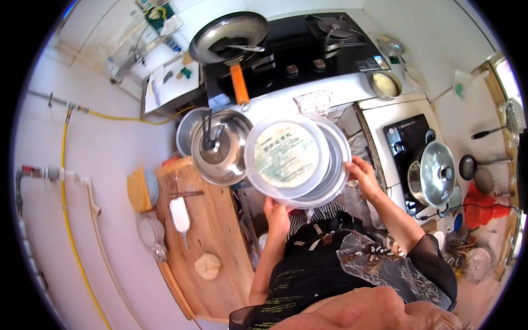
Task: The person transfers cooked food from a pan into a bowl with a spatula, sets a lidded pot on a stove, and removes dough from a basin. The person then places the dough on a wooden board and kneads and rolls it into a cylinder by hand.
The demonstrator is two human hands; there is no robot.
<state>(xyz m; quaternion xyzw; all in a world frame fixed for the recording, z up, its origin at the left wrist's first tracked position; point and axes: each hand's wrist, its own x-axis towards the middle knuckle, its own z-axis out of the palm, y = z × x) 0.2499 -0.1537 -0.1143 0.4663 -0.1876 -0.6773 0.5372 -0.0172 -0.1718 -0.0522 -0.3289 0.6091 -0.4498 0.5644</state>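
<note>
In front of my body I hold a round translucent plastic tub (336, 181) with a round labelled plastic lid (289, 155) overlapping its left side. My left hand (276, 213) grips the near rim from below, under the lid. At the right rim, my right hand (360, 175) is closed around the tub's edge. Whether the lid rests on the tub or is held apart from it I cannot tell. Just left of the lid is a steel pot with a lid (223, 146).
A frying pan (228, 38) with an orange handle sits on the black gas stove (297, 60). On the wooden board (220, 231) lie a dough ball (208, 266) and a white dish (179, 214). A lidded pot (437, 169) stands on the right-hand cooker.
</note>
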